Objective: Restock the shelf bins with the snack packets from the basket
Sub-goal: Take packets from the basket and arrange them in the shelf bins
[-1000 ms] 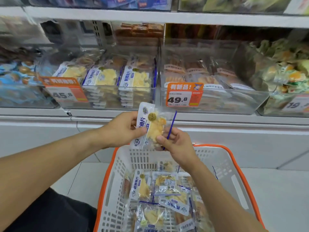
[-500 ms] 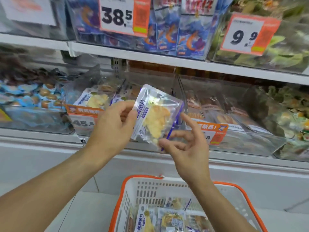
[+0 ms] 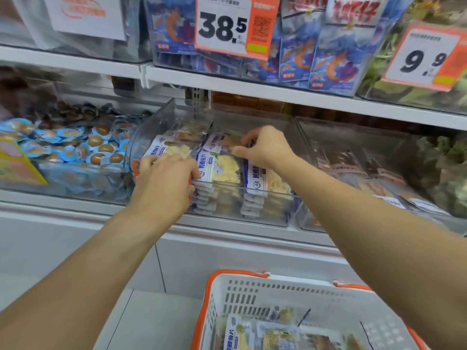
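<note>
A clear shelf bin (image 3: 265,198) holds three stacks of blue-and-white snack packets with yellow slices. My left hand (image 3: 164,183) is at the bin's front left corner, fingers curled over the near end of the top packet of the left stack (image 3: 168,150). My right hand (image 3: 265,147) reaches into the bin from above and pinches the edge of a tilted snack packet (image 3: 214,142) lying on the middle stack. The white basket with an orange rim (image 3: 252,281) stands below on the floor, with several more packets (image 3: 235,334) in it.
A bin of blue egg packets (image 3: 75,150) sits to the left, and a bin of brown snacks (image 3: 353,162) to the right. The upper shelf edge (image 3: 252,84) hangs close above the bin, with a 38.5 price tag (image 3: 227,26).
Both hands rose from above the basket with one packet and moved forward into the clear bin. The packet that was held up in the air now lies inside the bin.
</note>
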A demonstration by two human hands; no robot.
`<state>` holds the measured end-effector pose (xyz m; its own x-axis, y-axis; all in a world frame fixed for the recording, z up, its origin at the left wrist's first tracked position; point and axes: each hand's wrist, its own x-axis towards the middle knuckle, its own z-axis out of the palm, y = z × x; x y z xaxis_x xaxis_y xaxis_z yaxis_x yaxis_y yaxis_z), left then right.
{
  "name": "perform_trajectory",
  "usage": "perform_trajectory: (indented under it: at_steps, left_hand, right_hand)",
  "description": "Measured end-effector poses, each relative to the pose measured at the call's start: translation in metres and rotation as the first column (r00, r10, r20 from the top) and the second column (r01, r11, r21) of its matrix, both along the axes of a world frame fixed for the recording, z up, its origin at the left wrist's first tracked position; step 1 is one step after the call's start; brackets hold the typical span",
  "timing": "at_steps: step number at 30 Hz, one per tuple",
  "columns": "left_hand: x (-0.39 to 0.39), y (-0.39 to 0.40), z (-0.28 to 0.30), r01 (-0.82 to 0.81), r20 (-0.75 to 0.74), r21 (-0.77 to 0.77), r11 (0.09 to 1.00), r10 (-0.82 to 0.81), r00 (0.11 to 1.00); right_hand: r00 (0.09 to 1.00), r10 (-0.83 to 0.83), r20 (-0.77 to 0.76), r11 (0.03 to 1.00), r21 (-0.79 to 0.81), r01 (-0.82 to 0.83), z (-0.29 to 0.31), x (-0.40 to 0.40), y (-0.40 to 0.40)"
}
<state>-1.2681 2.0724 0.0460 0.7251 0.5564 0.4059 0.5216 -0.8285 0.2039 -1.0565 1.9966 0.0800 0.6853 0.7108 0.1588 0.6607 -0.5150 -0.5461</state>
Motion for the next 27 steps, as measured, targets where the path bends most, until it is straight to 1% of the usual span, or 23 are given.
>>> perform_trajectory:
  at_steps: [3,5,7,11,14,17,20,23,25,27]
  left_hand:
    - [0.006,0.002,-0.001,-0.027,-0.002,-0.002,1.0,0.027,1.0]
    - [0.009,0.003,-0.001,-0.038,0.008,-0.02,0.999,0.038,0.999]
    - [0.01,0.004,-0.001,-0.052,0.012,-0.036,0.998,0.053,0.999]
    - [0.011,0.005,-0.001,-0.062,0.017,-0.043,0.997,0.063,0.998]
    - [0.012,0.005,0.0,-0.062,0.024,-0.047,0.997,0.063,0.998]
    - [0.011,0.004,0.0,-0.074,0.032,-0.051,0.996,0.075,0.997]
    - [0.01,0.004,-0.001,-0.081,0.038,-0.045,0.996,0.083,0.996]
    - [0.009,0.004,0.001,-0.063,0.036,-0.057,0.996,0.065,0.997]
    - [0.009,-0.002,0.006,-0.076,-0.009,-0.035,0.996,0.076,0.997]
    - [0.01,-0.012,0.015,-0.081,0.017,0.023,0.996,0.08,0.997]
  right_hand:
    - [0.983,0.146,0.11,0.984,-0.122,-0.132,-0.003,-0.004,0.011]
    - [0.967,0.188,0.17,0.975,-0.152,-0.163,-0.006,-0.001,0.018]
    - [0.953,0.202,0.225,0.974,-0.152,-0.171,-0.009,0.003,0.026]
    - [0.921,0.231,0.314,0.964,-0.202,-0.173,-0.017,0.012,0.044]
    - [0.909,0.243,0.339,0.96,-0.217,-0.176,-0.021,0.019,0.049]
    - [0.909,0.238,0.342,0.964,-0.2,-0.177,-0.023,0.019,0.049]
    - [0.912,0.21,0.353,0.978,-0.09,-0.191,-0.017,0.011,0.037]
    - [0.88,0.181,0.44,0.966,0.088,-0.243,-0.007,-0.005,0.005]
    - [0.851,0.188,0.49,0.923,0.209,-0.324,-0.003,-0.021,-0.032]
    - [0.812,0.182,0.554,0.861,0.309,-0.404,-0.006,-0.038,-0.076]
